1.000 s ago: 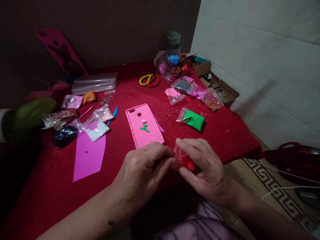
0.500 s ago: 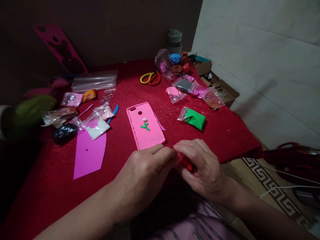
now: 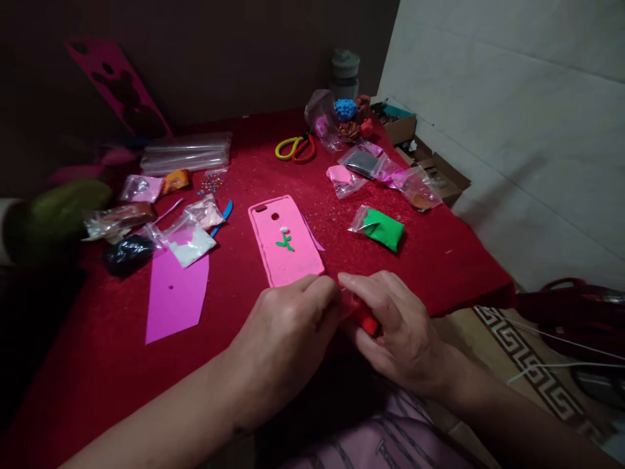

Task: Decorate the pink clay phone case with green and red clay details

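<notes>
Red packet [image 3: 367,319] is held between curled hands [image 3: 293,326].

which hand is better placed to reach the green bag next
Right, probably: the right hand is closer to the green bag, though it holds the red bag; the left hand is farther.

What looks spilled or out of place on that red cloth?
Pale specks lie scattered on the red cloth just right of the pink phone case, like spilled crumbs; they are too small to identify.
</notes>
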Demonstrator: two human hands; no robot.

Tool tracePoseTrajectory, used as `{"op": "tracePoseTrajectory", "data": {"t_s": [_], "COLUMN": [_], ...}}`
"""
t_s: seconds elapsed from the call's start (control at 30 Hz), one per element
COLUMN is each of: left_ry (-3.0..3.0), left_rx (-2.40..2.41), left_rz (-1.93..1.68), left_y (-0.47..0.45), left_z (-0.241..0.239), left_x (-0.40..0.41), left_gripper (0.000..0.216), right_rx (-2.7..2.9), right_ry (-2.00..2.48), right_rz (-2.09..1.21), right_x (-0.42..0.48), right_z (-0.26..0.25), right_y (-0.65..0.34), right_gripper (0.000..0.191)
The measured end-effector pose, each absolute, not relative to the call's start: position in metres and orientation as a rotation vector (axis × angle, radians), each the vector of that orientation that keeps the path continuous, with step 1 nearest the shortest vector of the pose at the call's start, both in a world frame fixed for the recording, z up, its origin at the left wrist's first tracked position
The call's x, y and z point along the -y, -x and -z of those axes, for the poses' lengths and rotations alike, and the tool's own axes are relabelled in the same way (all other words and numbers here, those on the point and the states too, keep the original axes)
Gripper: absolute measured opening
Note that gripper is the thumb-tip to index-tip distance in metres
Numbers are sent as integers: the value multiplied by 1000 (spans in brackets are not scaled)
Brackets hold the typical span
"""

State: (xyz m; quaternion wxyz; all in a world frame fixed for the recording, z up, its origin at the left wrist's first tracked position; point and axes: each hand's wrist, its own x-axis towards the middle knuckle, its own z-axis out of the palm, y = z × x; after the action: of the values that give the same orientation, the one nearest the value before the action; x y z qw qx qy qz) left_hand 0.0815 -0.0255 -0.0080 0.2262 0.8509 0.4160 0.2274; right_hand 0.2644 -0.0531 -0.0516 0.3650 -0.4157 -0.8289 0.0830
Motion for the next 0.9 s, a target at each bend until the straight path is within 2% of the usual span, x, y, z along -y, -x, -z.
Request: {"op": "tracePoseTrajectory", "data": {"t_s": [0.3, 0.57, 0.7, 0.9], "left_ry": [-1918, -1586, -1419, -1490], "left_rx": [-1148, -1041, -1008, -1059], "left_rz": [-621, -570, -569, -516], "left_y": [-79, -82, -83, -78], "left_z": [-3, -5, -8, -8], "left_x": [20, 19, 18, 13], "left_gripper": [8, 6, 8, 11], "right_rx": [2111, 2264, 2375, 2304], "right_ry": [960, 943, 938, 792], "right_rz": [-423, -419, -525, -709], "right_x": [54, 42, 35, 36], "right_z": [34, 15, 6, 5], "right_y": [-274, -278, -280, -279], "right_gripper": [27, 16, 14, 14]}}
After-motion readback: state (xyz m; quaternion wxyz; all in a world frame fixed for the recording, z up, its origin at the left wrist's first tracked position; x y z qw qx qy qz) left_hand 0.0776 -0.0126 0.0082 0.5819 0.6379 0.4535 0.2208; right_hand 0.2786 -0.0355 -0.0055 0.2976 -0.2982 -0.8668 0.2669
